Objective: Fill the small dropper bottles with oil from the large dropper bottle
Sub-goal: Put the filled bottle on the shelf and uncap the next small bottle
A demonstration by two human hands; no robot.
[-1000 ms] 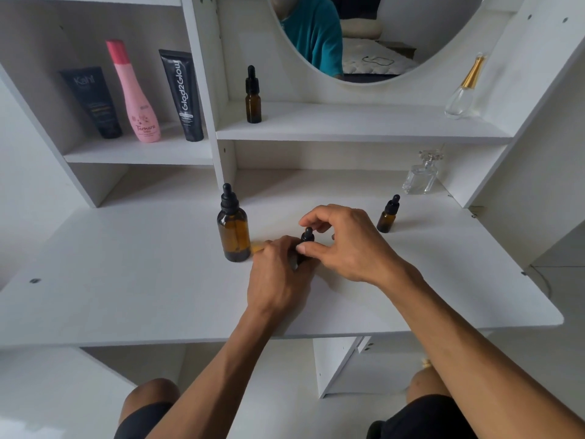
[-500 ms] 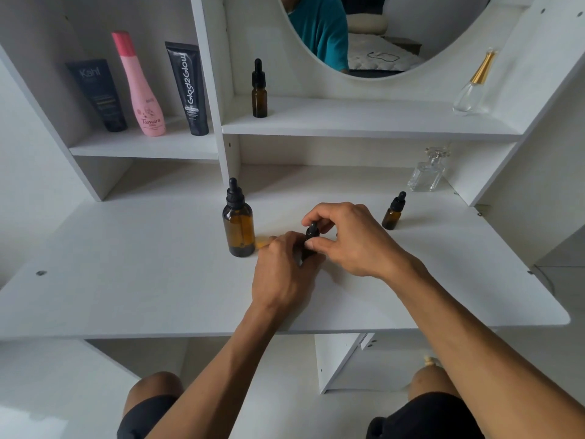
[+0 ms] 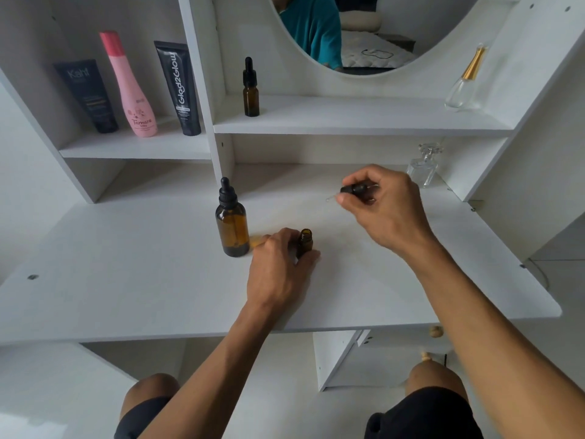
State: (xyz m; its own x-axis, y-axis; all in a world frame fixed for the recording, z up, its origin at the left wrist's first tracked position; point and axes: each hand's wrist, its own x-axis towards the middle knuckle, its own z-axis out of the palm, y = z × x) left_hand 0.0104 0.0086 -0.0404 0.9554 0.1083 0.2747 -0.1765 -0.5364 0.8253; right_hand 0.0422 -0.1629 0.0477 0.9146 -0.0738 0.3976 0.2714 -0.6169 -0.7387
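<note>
The large amber dropper bottle (image 3: pixel 232 224) stands capped at the middle of the white desk (image 3: pixel 126 274). Just right of it my left hand (image 3: pixel 278 267) grips a small amber bottle (image 3: pixel 305 243), upright and uncapped, its mouth open. My right hand (image 3: pixel 384 204) is raised above the desk to the right and pinches that bottle's black dropper cap (image 3: pixel 356 189), held sideways with its glass pipette pointing left. The second small bottle seen earlier at the right is hidden behind my right hand. A medium amber dropper bottle (image 3: pixel 250 90) stands on the shelf above.
On the left shelf stand a dark tube (image 3: pixel 87 96), a pink bottle (image 3: pixel 129 87) and a black tube (image 3: pixel 179 88). A clear perfume bottle (image 3: pixel 424 167) sits at the back right of the desk, another with a gold neck (image 3: pixel 465 82) on the upper shelf under the round mirror (image 3: pixel 364 33).
My right hand has unscrewed the dropper cap from the small bottle and lifted it up and to the right. My left hand still holds the bottle on the desk.
</note>
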